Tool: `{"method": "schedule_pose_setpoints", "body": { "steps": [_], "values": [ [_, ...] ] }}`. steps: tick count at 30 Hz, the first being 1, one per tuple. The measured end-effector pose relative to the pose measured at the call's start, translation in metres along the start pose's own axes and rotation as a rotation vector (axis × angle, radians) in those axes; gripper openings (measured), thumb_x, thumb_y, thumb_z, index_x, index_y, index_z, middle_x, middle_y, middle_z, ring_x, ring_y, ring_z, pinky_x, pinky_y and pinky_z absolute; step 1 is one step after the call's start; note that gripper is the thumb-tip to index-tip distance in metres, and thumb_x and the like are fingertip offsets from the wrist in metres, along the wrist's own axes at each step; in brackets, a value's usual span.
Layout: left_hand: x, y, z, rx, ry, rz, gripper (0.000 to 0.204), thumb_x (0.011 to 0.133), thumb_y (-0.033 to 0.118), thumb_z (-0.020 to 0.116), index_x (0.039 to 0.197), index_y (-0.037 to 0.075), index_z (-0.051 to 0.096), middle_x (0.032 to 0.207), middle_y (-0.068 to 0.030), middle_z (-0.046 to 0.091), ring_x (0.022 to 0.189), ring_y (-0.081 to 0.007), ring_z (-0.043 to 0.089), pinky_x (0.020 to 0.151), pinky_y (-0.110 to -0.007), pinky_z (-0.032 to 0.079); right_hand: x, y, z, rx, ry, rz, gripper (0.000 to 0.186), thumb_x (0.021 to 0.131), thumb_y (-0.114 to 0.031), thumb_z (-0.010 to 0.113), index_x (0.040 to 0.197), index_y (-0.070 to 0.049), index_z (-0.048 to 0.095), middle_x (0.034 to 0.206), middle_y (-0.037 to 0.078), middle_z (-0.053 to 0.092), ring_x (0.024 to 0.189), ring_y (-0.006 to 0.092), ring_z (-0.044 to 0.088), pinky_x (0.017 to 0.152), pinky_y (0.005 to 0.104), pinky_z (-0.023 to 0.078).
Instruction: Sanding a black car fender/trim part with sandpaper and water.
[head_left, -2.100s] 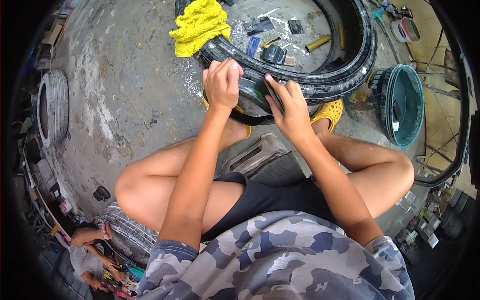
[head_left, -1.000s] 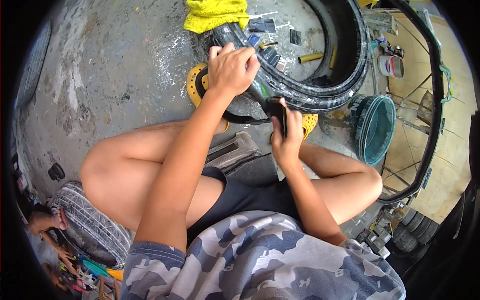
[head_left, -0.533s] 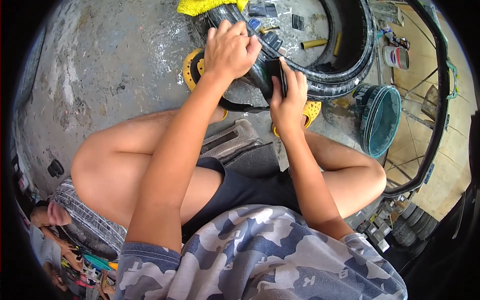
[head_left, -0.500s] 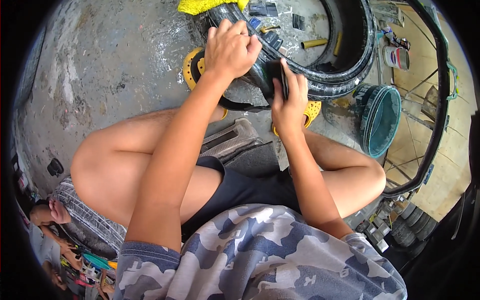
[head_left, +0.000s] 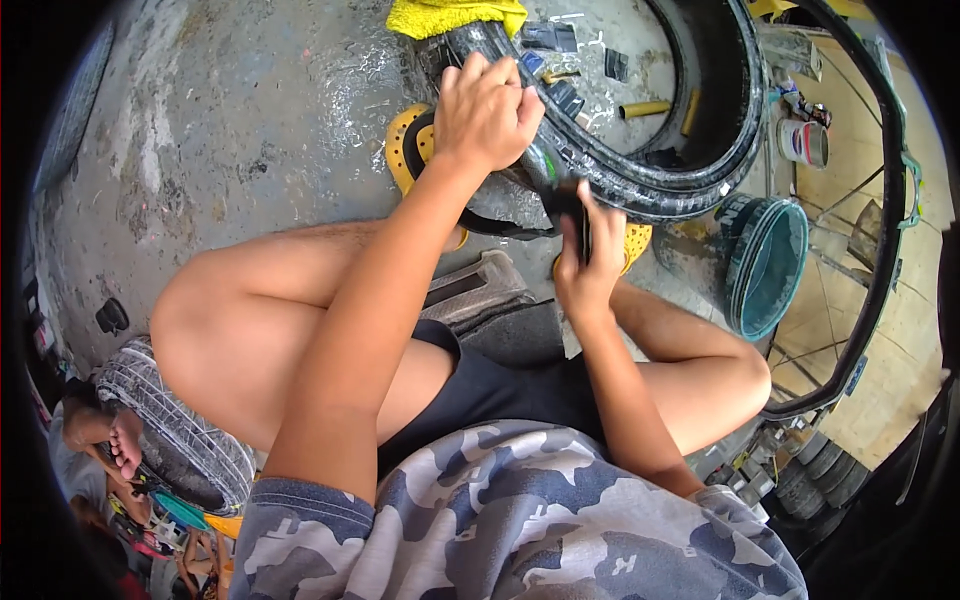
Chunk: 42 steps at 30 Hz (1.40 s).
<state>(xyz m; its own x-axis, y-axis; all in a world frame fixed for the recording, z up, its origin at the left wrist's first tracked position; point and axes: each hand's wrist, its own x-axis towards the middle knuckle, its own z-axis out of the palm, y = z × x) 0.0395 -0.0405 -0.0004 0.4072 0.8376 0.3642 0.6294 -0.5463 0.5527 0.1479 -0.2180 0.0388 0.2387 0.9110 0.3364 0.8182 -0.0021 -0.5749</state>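
Compared with 0.5 s ago, the right hand [head_left: 590, 250], pinching a dark flat block [head_left: 571, 206], has drawn nearer the body, widening the gap between the 2 hands; it seems to be working a lower stretch of the glossy black curved panel [head_left: 541, 166] at the tire's [head_left: 655, 186] near-left side. The left hand [head_left: 485, 118] curls over the panel, its grip hidden.

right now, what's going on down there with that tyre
A person sits at a black tyre. The left hand is over its near left part; what it grips is hidden. The right hand holds a flat dark block against or near a green-marked black strip. A yellow cloth lies on the tyre; a teal bucket is at the right.
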Motion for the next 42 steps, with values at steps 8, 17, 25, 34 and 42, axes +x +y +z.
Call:
{"method": "schedule_pose_setpoints", "body": {
  "steps": [8, 17, 25, 34, 42],
  "values": [
    [-0.005, -0.002, -0.006, -0.029, -0.137, 0.006, 0.029, 0.091, 0.035, 0.058, 0.08, 0.012, 0.072, 0.088, 0.0003, 0.059, 0.091, -0.021, 0.051, 0.081, -0.039, 0.035, -0.017, 0.001, -0.008, 0.031, -0.015, -0.027, 0.054, 0.08, 0.008, 0.066, 0.132, 0.002, 0.056, 0.094, 0.017, 0.061, 0.083, 0.0332, 0.055, 0.081, 0.0389, 0.045],
    [0.001, -0.016, -0.014, -0.077, -0.19, 0.204, 0.025, 0.091, 0.033, 0.056, 0.088, 0.014, 0.071, 0.089, 0.001, 0.062, 0.092, -0.0208, 0.054, 0.081, -0.039, 0.035, 0.003, -0.002, -0.007, 0.038, -0.077, -0.038, 0.057, 0.077, 0.008, 0.068, 0.132, 0.002, 0.055, 0.09, 0.018, 0.056, 0.081, 0.0338, 0.053, 0.074, 0.041, 0.045],
    [0.001, -0.013, -0.013, -0.147, -0.147, 0.177, 0.037, 0.099, 0.025, 0.043, 0.068, 0.014, 0.06, 0.076, -0.0009, 0.057, 0.08, -0.0224, 0.052, 0.074, -0.038, 0.033, 0.029, -0.006, 0.002, 0.03, -0.108, -0.113, 0.063, 0.07, 0.008, 0.069, 0.132, -0.001, 0.057, 0.09, 0.013, 0.053, 0.076, 0.0301, 0.05, 0.072, 0.0395, 0.045],
    [0.001, -0.012, -0.013, -0.206, -0.182, 0.074, 0.041, 0.1, 0.029, 0.044, 0.067, 0.014, 0.063, 0.074, -0.0007, 0.06, 0.081, -0.0224, 0.054, 0.076, -0.037, 0.034, 0.037, -0.003, 0.002, 0.037, -0.157, -0.149, 0.074, 0.063, 0.01, 0.068, 0.134, -0.006, 0.056, 0.087, 0.013, 0.049, 0.08, 0.0314, 0.048, 0.074, 0.0401, 0.043],
    [0.001, -0.01, -0.01, -0.211, -0.181, 0.036, 0.044, 0.101, 0.031, 0.044, 0.065, 0.014, 0.063, 0.072, -0.0007, 0.062, 0.081, -0.0223, 0.054, 0.077, -0.038, 0.035, 0.045, -0.003, -0.001, 0.014, -0.219, -0.157, 0.073, 0.064, 0.006, 0.067, 0.134, -0.009, 0.056, 0.088, 0.014, 0.048, 0.082, 0.0325, 0.048, 0.075, 0.042, 0.043]
  ]
}}
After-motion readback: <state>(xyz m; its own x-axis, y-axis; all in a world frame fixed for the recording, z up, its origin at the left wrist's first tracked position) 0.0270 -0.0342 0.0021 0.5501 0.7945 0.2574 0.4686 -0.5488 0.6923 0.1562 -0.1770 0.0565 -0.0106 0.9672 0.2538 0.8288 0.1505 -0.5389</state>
